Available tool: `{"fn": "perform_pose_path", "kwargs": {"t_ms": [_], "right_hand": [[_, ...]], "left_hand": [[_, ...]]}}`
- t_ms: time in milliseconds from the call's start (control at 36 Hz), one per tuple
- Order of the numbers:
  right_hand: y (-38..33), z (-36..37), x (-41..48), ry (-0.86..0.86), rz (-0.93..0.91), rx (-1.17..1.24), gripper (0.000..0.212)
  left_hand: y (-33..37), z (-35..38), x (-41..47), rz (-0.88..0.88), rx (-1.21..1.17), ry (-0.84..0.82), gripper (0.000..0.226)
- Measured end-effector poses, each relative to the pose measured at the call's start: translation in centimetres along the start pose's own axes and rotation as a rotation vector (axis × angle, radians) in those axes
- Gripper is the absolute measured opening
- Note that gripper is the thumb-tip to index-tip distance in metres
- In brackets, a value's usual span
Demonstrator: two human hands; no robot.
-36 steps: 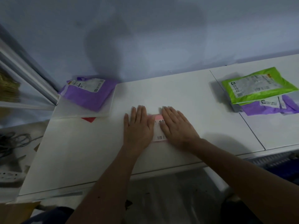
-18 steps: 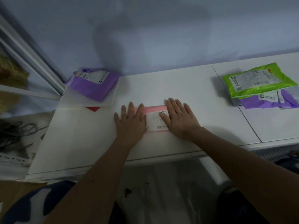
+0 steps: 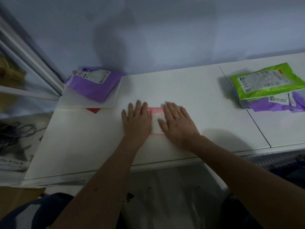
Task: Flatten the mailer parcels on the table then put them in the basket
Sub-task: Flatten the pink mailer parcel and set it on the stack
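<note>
Change: left hand (image 3: 137, 120) and right hand (image 3: 177, 124) closer together than half a second ago, the gap between them narrower; less of the pink mailer (image 3: 156, 110) and its white label (image 3: 156, 124) uncovered.
Left hand: flat, palm down, fingers straight and side by side, pressing on the left part of the pink mailer; gripping nothing.
Right hand: flat, palm down, fingers straight and slightly spread, pressing on the right part of the pink mailer, thumb lying across the label; gripping nothing.
Pink mailer: centre of the frame, lying flat on the white table (image 3: 181, 90), only a narrow strip showing between the two hands.
Purple mailer (image 3: 97, 87): upper left of the frame, resting on a white board (image 3: 113, 100) at the table's far left corner, label side up.
Green mailer (image 3: 264, 81): right edge of the frame, lying on top of a second purple mailer (image 3: 270, 104), both well apart from the hands.
Red scrap (image 3: 93, 110): just below the white board's near edge, left of the left hand.
</note>
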State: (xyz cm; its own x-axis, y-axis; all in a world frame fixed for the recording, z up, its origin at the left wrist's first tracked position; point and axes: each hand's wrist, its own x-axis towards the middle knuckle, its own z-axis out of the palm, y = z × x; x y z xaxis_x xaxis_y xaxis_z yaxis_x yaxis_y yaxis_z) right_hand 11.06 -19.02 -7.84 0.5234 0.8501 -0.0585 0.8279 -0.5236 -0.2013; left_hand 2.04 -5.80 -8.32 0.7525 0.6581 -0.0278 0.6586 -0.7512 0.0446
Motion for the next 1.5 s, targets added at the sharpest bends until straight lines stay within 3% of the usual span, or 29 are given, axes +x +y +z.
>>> {"fn": "perform_pose_path", "kwargs": {"t_ms": [417,556,833,889,1028,1139,1250,1500], "right_hand": [[0.5,0.5,0.4,0.093,-0.032,-0.004,0.064],[0.6,0.1,0.4,0.058,-0.039,-0.012,0.064],[1.2,-1.3,0.0,-0.072,-0.131,-0.014,0.083],[0.6,-1.9,0.0,-0.078,-0.113,-0.028,0.077],[-1.1,-2.7,0.6,0.073,-0.093,-0.003,0.06],[-0.7,-1.8,1.2,0.078,-0.071,0.03,0.062],[-0.1,0.0,0.6,0.031,-0.058,-0.052,0.06],[0.7,0.4,0.9,0.066,-0.047,-0.018,0.062]], "left_hand": [[0.4,0.5,2.8,-0.048,-0.052,-0.003,0.051],[0.0,0.6,1.6,-0.037,-0.063,0.025,0.072],[-1.2,0.7,-3.1,0.069,0.002,0.045,0.06],[-1.2,0.3,-3.3,0.074,-0.012,0.065,0.058],[0.4,-0.7,-2.5,0.103,-0.231,0.183,0.058],[2.7,-1.4,-1.5,0.182,-0.475,0.098,0.061],[3.4,-0.3,-2.2,0.218,-0.341,0.133,0.089],[1.7,0.6,-1.5,0.231,-0.179,0.099,0.078]]}}
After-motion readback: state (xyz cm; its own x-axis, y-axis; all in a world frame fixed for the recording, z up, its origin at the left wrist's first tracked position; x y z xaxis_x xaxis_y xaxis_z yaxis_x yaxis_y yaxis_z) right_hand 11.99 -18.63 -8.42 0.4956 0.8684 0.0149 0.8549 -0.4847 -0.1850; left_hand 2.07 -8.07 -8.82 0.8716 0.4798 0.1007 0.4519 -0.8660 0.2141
